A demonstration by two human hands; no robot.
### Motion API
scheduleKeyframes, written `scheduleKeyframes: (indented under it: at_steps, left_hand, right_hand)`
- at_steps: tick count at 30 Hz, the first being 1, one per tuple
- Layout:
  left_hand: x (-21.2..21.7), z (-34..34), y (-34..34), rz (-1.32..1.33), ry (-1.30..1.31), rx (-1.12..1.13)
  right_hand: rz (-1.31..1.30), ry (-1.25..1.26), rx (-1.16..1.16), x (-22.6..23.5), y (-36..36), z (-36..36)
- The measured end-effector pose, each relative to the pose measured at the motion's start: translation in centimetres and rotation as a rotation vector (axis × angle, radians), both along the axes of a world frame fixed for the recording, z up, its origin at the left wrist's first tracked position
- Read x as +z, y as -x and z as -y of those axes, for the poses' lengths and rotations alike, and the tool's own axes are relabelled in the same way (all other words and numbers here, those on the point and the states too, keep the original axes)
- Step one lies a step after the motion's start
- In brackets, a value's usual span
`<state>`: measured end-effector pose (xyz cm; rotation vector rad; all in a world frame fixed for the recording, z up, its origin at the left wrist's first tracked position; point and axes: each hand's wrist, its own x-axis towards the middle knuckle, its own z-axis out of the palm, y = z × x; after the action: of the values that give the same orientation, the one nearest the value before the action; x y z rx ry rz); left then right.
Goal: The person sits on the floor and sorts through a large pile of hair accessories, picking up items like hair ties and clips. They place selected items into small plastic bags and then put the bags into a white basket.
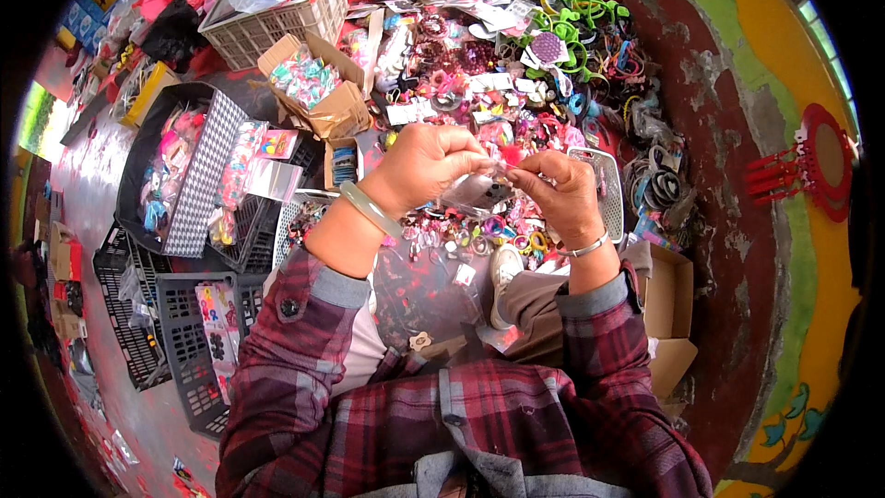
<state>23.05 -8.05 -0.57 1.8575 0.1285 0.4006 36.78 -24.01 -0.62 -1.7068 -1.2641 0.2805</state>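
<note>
My left hand [422, 164] and my right hand [562, 195] meet in front of me, thumbs and fingers pinched together. Between them hangs what looks like a small clear plastic bag [472, 192], gripped near its upper edge by both hands. Something pale and dark shows through it, too small to make out. Below and beyond the hands spreads a heap of hair accessories [470, 60], with hair ties, beaded bands and carded pieces mixed together. Bright green hairbands [581, 14] lie at its far right side.
A white plastic basket [604, 186] stands by my right hand. To the left are a cardboard box of wrapped pieces [318, 83], a houndstooth-patterned box [205, 175] and black crates [189, 350]. A beige crate [277, 23] sits far left; an open carton [668, 300] is near right.
</note>
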Motion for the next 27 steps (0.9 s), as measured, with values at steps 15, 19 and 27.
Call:
scheduleKeyframes:
  at_steps: [15, 19, 27]
  left_hand:
    - [-0.7, -1.1, -0.2, -0.098, 0.658, 0.016]
    - [-0.3, -1.5, -0.1, -0.185, 1.115, -0.165]
    - [-1.9, -0.7, -0.6, -0.266, 0.688, -0.202]
  right_hand:
    - [-0.733, -0.064, 0.085, -0.1, -0.8, 0.4]
    - [-0.924, -0.196, -0.02, 0.1, -1.0, 0.3]
    - [-0.913, -0.166, -0.137, -0.2, -1.2, -0.1]
